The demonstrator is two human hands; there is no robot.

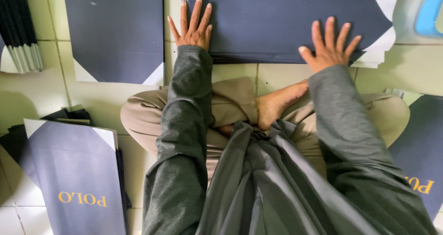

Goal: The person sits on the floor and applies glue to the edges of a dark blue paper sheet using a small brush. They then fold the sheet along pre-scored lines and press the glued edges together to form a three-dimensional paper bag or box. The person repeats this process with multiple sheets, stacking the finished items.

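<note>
Under both sets of spread fingers lay a stack of flat dark-navy sheets (281, 23), matte, with white folded corners showing at its right edge and thin layered edges visible along the side nearest us. We noted that the stack rested on a pale tiled floor (230, 73), directly ahead of our crossed legs (230, 106) and one bare foot (277, 103).

Left hand (193, 26): fingers fully splayed, palm down, fingertips past the stack's left edge, heel of the hand just off the near edge. It pressed flat and gripped nothing.

Right hand (328, 47): fingers likewise wide open, palm down on the sheet surface near its lower right, thumb pointing toward the left hand. It held nothing.

Left of the left fingers, well apart, lay a second navy sheet (113, 32) with white corners. Nearer us on that side sat a folded navy bag with gold lettering (78, 179); another like it (417, 156) lay below the right wrist. A bundle of dark strips (18, 27) stood at far left.
</note>
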